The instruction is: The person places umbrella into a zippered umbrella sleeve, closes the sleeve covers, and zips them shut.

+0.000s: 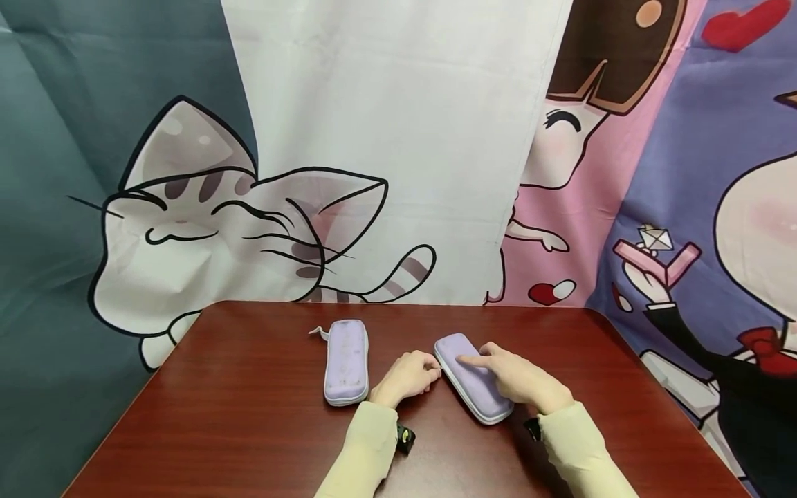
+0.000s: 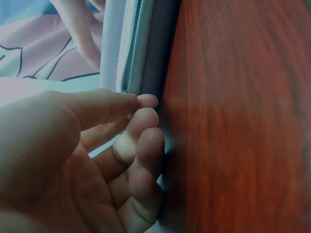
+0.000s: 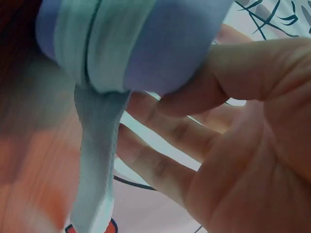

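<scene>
A lavender zippered pencil case [image 1: 468, 384] with pale trim lies slanted on the table between both hands. At its left side, my left hand [image 1: 407, 377] pinches the zipper pull between thumb and index finger. The left wrist view shows the zipper [image 2: 132, 53] running up from those fingertips, which mostly hide the pull. My right hand [image 1: 523, 379] holds the case from the right, its index finger stretched over the top. In the right wrist view, the thumb presses the case and a grey fabric strap [image 3: 97, 155] hangs from its end.
A second lavender pencil case [image 1: 346, 363], with smudges on top and a small strap [image 1: 319, 333] at its far end, lies left of my left hand. The reddish-brown table [image 1: 249, 415] ends at the back before a printed cartoon curtain [image 1: 398, 138].
</scene>
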`<state>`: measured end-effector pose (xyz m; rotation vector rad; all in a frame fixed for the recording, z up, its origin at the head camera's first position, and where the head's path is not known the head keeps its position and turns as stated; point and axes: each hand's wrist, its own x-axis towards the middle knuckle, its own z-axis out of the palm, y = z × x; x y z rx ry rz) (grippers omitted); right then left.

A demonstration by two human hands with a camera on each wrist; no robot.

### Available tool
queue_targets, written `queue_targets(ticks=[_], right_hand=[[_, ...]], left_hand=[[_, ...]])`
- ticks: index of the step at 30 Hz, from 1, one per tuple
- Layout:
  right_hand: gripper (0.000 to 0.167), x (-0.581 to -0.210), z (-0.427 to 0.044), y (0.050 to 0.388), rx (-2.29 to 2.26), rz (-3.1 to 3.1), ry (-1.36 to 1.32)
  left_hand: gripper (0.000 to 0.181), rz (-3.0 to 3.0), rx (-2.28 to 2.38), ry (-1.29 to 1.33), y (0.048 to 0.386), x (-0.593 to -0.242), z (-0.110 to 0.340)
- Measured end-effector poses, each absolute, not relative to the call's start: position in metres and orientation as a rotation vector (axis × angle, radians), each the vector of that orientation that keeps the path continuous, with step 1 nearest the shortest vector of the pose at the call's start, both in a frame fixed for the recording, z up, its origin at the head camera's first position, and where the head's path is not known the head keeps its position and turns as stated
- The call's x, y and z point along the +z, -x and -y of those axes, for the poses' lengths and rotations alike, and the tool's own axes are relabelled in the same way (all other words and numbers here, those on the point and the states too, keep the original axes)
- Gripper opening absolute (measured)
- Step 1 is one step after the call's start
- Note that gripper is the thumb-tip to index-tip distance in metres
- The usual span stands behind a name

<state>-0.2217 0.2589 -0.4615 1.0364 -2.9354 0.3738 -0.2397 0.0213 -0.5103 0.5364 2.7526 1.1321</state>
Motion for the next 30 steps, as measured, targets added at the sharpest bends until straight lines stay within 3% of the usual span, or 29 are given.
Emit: queue_targets(ticks=[11,18,30], right_hand=[[0.072,-0.457,-0.266,0.22,0.161,2.86,-1.136],[0.083,-0.458,-0.265,0.231,-0.261,2.66,-1.311],[0.084,-0.469,-0.272,0.237,-0.389,2.427,-1.408]], left_hand=[[0.01,-2.798,1.051,-0.539,0.237,-0.509,-0.026],[0.01,-2.828,1.011,-0.524,0.237,-0.509,-0.023],[0.011,-2.801,1.057,-0.535,0.242,-0.511,-0.023]])
